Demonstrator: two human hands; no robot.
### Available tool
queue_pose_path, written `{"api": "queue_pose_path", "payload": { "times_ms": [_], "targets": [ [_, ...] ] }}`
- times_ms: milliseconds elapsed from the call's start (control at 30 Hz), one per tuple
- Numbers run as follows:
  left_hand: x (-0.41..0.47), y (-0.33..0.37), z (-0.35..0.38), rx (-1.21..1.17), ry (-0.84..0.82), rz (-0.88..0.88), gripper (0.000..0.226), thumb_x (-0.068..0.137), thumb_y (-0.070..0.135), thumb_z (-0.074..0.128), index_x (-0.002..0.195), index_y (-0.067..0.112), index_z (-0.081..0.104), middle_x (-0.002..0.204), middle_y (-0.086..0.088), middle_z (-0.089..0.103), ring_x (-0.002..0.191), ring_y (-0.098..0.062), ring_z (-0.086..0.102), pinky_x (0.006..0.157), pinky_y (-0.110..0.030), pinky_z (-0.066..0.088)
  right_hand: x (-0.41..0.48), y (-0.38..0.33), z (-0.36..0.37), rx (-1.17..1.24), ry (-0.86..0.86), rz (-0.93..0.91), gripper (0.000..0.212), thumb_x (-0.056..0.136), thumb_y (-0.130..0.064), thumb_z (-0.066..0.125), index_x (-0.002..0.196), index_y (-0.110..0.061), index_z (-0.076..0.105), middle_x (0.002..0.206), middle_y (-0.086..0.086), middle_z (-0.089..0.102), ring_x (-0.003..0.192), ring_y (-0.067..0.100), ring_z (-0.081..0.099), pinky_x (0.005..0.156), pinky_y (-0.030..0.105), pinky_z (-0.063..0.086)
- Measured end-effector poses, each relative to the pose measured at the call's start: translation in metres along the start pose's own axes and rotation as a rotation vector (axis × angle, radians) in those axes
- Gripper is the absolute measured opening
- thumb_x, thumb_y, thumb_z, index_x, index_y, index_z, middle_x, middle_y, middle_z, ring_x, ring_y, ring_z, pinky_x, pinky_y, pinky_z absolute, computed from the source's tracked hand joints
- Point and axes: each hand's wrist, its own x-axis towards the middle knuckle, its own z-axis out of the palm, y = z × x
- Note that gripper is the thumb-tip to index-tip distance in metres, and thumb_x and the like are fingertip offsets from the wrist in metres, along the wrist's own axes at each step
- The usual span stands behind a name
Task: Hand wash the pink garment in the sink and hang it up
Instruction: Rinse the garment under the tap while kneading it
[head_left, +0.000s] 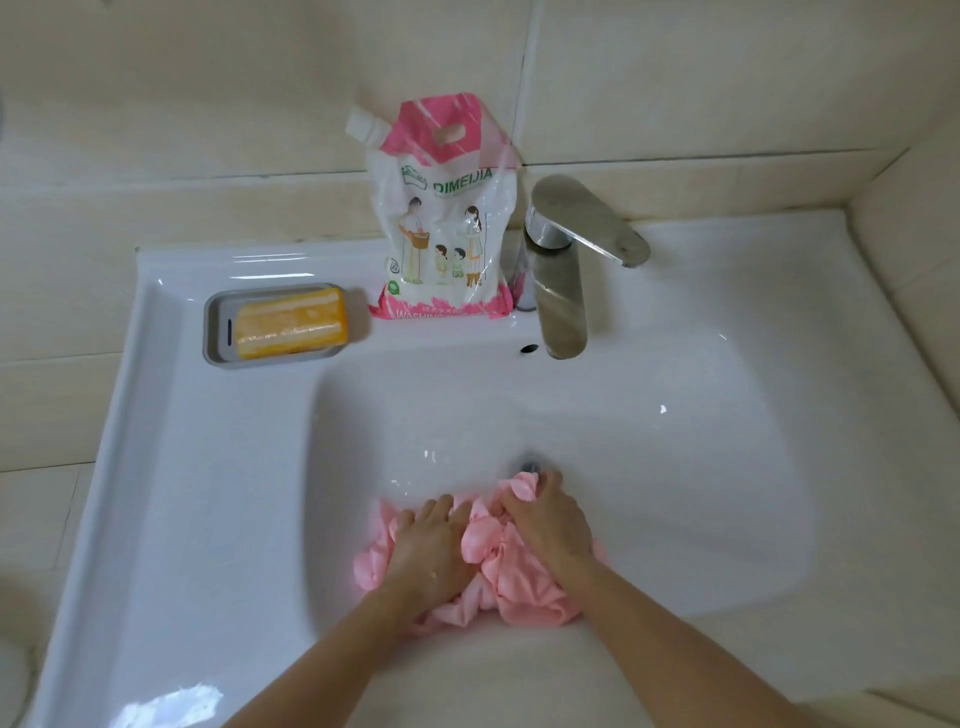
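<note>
The pink garment (511, 582) lies crumpled at the near side of the white sink basin (675, 467), just in front of the drain (531, 463). My left hand (434, 551) presses down on the garment's left part, its fingers lying fairly straight over the cloth. My right hand (548, 519) grips a bunched fold of the garment near the drain, fingers curled round it. Much of the cloth is hidden beneath both hands.
A chrome faucet (563, 291) reaches over the back of the basin; no water runs from it. A pink and white detergent pouch (444, 218) stands to its left. An orange soap bar (291, 325) sits in a grey dish (215, 332). Beige tiles surround the sink.
</note>
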Motion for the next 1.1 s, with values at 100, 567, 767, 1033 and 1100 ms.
{"api": "queue_pose_path", "payload": {
  "times_ms": [100,567,767,1033,1100],
  "targets": [
    [-0.004,0.001,-0.001,-0.009,-0.014,-0.001,0.085,0.062,0.063,0.004,0.133,0.030,0.038,0.125,0.003,0.044,0.118,-0.020,0.042,0.093,-0.038,0.031,-0.011,0.001,0.000,-0.014,0.025,-0.027,0.050,0.093,-0.055,0.043,0.122,-0.015,0.035,0.109,0.011,0.065,0.100,0.031,0.062,0.079,0.035,0.045],
    [-0.016,-0.013,-0.027,0.042,-0.423,0.035,0.111,0.071,0.075,0.057,0.152,0.029,-0.004,0.160,-0.006,-0.006,0.144,-0.036,0.005,0.115,-0.051,0.014,-0.042,0.010,-0.050,-0.382,-0.602,-0.271,0.132,0.053,-0.081,0.065,0.152,-0.021,0.001,0.159,-0.003,0.005,0.143,0.028,0.016,0.115,0.045,0.022],
    [-0.021,-0.010,-0.017,0.032,-0.229,0.112,0.102,0.059,0.078,0.023,0.147,0.027,0.021,0.141,0.001,0.034,0.126,-0.026,0.034,0.104,-0.033,0.032,-0.046,-0.007,-0.023,-0.480,-0.447,-0.315,0.080,0.077,-0.047,0.063,0.141,-0.021,0.024,0.122,0.011,0.039,0.111,0.032,0.049,0.097,0.039,0.042],
    [-0.018,-0.011,-0.011,-0.088,-0.141,-0.069,0.061,0.093,0.028,0.047,0.149,0.024,0.023,0.150,-0.004,0.028,0.131,-0.025,0.039,0.103,-0.032,0.035,-0.046,-0.021,-0.003,-0.383,-0.327,-0.327,0.069,0.081,-0.048,0.054,0.142,-0.035,0.024,0.123,0.011,0.059,0.109,0.032,0.059,0.094,0.037,0.045],
    [-0.016,-0.012,-0.009,-0.059,-0.188,-0.060,0.065,0.092,0.030,0.048,0.150,0.020,0.019,0.151,-0.006,0.025,0.133,-0.026,0.038,0.105,-0.033,0.037,-0.044,-0.019,-0.001,-0.359,-0.313,-0.349,0.064,0.083,-0.045,0.055,0.139,-0.039,0.025,0.123,0.010,0.059,0.107,0.032,0.060,0.093,0.037,0.046]
  ]
}}
